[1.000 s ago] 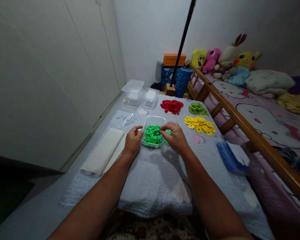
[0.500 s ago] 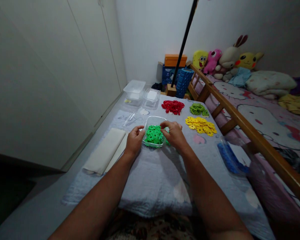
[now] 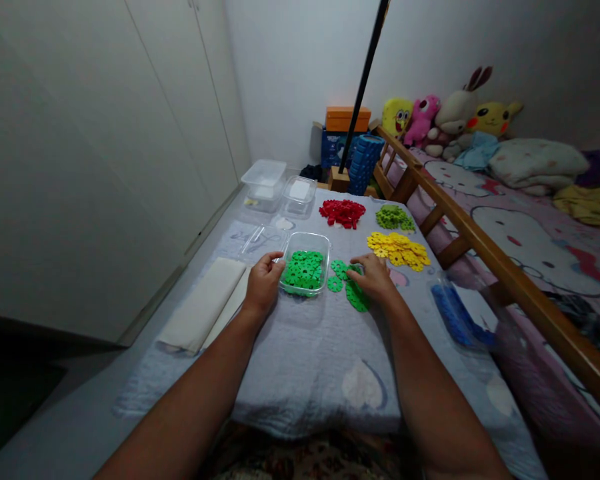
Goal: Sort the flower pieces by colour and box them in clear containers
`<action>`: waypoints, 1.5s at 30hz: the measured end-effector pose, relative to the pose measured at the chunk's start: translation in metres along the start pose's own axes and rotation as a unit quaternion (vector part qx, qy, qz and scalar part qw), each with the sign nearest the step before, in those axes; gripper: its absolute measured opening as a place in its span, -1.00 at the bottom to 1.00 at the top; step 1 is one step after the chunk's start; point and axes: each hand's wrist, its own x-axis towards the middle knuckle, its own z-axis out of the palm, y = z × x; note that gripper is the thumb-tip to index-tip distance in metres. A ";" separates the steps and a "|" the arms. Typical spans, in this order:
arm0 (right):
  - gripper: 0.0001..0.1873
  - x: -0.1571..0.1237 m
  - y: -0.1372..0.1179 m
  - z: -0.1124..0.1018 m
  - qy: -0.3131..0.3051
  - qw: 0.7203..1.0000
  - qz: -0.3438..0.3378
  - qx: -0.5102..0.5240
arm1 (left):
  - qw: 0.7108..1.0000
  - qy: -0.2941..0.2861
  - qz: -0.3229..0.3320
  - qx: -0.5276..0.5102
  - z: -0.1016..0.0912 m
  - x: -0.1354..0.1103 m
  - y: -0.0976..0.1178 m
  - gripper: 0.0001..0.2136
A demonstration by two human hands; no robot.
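My left hand [image 3: 265, 285] grips the left rim of a clear plastic container [image 3: 325, 247], thumb and fingers closed on its edge. Inside lies a heap of green flower-shaped plastic discs [image 3: 304, 269]. To the right of the container, more green discs lie loose on the cloth, among them a single disc [image 3: 335, 285] and an overlapping group [image 3: 357, 297]. Over these is my right hand [image 3: 374, 277], its thumb and forefinger curled around green discs; the palm hides part of them.
Behind are a red pile [image 3: 343, 213], a light green pile [image 3: 394, 217] and a yellow pile [image 3: 399, 250] of pieces. Clear boxes [image 3: 264, 177] stand at the back left, a folded cloth [image 3: 203, 303] at left. A container of blue pieces [image 3: 457, 317] sits near the wooden bed rail [image 3: 473, 243].
My right hand has moved from above the container rightward to the loose green discs on the cloth. My left hand stays on the container's rim. The view has shifted slightly.
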 end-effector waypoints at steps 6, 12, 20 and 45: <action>-0.73 -0.005 -0.011 0.004 -0.023 0.999 -0.017 -0.019 | 1.000 -0.003 -0.003 -0.005 0.000 0.001 -0.002 -0.58; -0.92 -0.004 -0.010 -0.004 -0.003 0.997 -0.019 0.080 | 1.000 -0.006 0.001 -0.001 -0.001 0.001 -0.004 -0.58; -0.79 -0.010 -0.037 -0.018 0.049 0.934 -0.029 0.351 | 1.000 -0.004 -0.002 0.001 -0.001 0.002 -0.004 -0.57; -0.87 -0.016 -0.071 0.004 0.057 0.970 -0.111 0.209 | 1.000 -0.005 -0.007 -0.009 -0.001 0.002 -0.005 -0.56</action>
